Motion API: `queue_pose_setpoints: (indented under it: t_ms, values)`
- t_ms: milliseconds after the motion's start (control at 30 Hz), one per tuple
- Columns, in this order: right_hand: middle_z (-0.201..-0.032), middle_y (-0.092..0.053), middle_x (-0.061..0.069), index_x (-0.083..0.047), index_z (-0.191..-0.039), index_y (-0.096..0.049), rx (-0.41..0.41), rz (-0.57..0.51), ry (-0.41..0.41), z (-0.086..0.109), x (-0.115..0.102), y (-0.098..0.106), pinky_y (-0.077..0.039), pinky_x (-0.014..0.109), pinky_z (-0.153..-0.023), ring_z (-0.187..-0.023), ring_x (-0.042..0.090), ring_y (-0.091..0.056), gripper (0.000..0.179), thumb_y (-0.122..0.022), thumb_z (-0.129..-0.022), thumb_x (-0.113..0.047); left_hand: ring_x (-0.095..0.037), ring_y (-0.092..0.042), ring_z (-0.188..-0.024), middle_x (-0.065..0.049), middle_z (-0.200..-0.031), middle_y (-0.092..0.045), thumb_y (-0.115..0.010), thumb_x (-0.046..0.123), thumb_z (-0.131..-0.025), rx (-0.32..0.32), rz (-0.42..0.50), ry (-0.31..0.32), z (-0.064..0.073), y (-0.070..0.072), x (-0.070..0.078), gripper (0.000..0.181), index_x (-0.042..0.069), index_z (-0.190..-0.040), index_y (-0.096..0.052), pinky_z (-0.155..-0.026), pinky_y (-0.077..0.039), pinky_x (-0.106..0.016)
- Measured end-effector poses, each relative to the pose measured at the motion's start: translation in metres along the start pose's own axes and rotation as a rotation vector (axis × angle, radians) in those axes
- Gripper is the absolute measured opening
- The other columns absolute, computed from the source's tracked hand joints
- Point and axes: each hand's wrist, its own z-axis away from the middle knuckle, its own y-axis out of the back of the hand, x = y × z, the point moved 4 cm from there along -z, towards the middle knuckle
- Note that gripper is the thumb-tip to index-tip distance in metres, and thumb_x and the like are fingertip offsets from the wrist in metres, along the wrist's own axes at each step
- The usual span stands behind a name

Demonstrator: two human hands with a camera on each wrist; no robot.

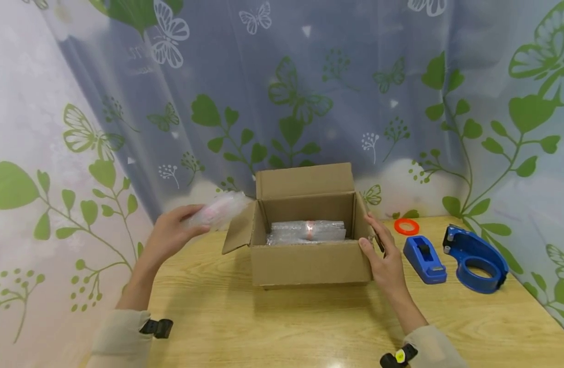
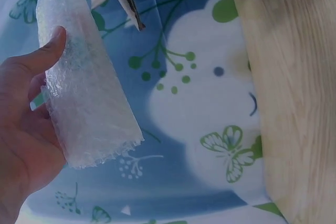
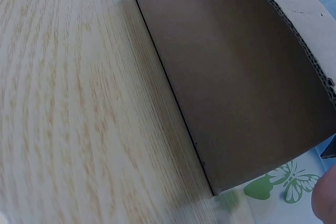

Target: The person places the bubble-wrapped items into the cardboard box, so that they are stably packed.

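Observation:
My left hand (image 1: 173,232) grips a bubble-wrapped bundle (image 1: 219,208), raised to the left of an open cardboard box (image 1: 311,266). In the left wrist view, the thumb of the left hand (image 2: 29,140) lies across the cloudy bubble wrap (image 2: 92,98); a faint pink shows through it in the head view. Inside the box lies another bubble-wrapped bundle (image 1: 286,232) with an orange-red band round its middle. My right hand (image 1: 386,260) holds the box's right side at its flap, thumb near the front corner. Just a fingertip (image 3: 325,198) of it shows in the right wrist view.
Right of the box, on the wooden table (image 1: 199,296), stand a blue tape dispenser (image 1: 424,259) and a larger blue tape holder (image 1: 479,271). An orange tape ring (image 1: 406,226) lies behind them. A patterned curtain (image 1: 245,76) hangs at the back.

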Motion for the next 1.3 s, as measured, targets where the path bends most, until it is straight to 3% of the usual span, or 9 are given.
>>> queue_pose_setpoints:
  t_ms: [300,567,800,933,1033,1300]
  values:
    - [-0.163,-0.041,-0.01,-0.023,-0.155,-0.052,0.005,0.0,0.005,-0.002,-0.003,0.001,-0.03,0.014,-0.116,-0.149,0.003,-0.034,0.051,-0.062,-0.105,-0.013,-0.04,-0.059,-0.13,-0.016,-0.139,-0.066,-0.084,0.029,-0.09,0.011,-0.021,-0.076,-0.015,-0.008,0.038,0.057,0.008,-0.14,-0.066,-0.108,-0.046,-0.057]
    - [-0.163,-0.041,-0.008,-0.021,-0.155,-0.052,0.012,0.008,0.002,-0.004,-0.001,0.0,-0.031,0.014,-0.116,-0.148,0.0,-0.034,0.052,-0.062,-0.105,-0.01,-0.033,-0.064,-0.123,-0.01,-0.131,-0.071,-0.088,0.017,-0.084,0.005,0.055,-0.187,-0.028,-0.028,0.077,0.051,0.011,-0.133,-0.073,-0.103,-0.051,-0.052]
    - [-0.164,-0.04,-0.006,-0.019,-0.156,-0.051,0.009,0.01,-0.016,-0.003,0.003,-0.001,-0.03,0.015,-0.115,-0.147,-0.001,-0.034,0.053,-0.063,-0.104,-0.01,-0.031,-0.068,-0.111,-0.012,-0.123,-0.074,-0.089,0.015,-0.083,-0.027,0.092,-0.294,-0.038,-0.05,0.106,0.051,0.007,-0.13,-0.073,-0.095,-0.053,-0.05]
    - [-0.164,-0.041,-0.008,-0.022,-0.155,-0.051,0.008,0.011,-0.015,-0.001,0.001,-0.001,-0.031,0.016,-0.116,-0.147,0.0,-0.035,0.052,-0.062,-0.105,-0.012,-0.025,-0.067,-0.112,-0.005,-0.124,-0.073,-0.088,0.021,-0.085,-0.065,0.099,-0.288,-0.042,-0.064,0.121,0.051,0.013,-0.132,-0.073,-0.096,-0.054,-0.046]
    - [-0.163,-0.042,-0.009,-0.023,-0.155,-0.052,0.008,0.015,-0.018,0.001,0.0,0.0,-0.031,0.016,-0.116,-0.147,0.001,-0.036,0.051,-0.062,-0.106,-0.013,-0.022,-0.064,-0.122,-0.001,-0.131,-0.071,-0.086,0.023,-0.087,-0.104,0.111,-0.27,-0.044,-0.075,0.133,0.05,0.016,-0.134,-0.072,-0.103,-0.052,-0.045]
    - [-0.163,-0.042,-0.007,-0.022,-0.155,-0.051,0.01,0.018,-0.012,0.002,0.001,-0.001,-0.031,0.016,-0.116,-0.148,0.003,-0.036,0.052,-0.062,-0.105,-0.013,-0.025,-0.061,-0.13,-0.003,-0.136,-0.069,-0.085,0.024,-0.089,-0.164,0.09,-0.285,-0.049,-0.099,0.153,0.049,0.015,-0.135,-0.071,-0.11,-0.049,-0.045]
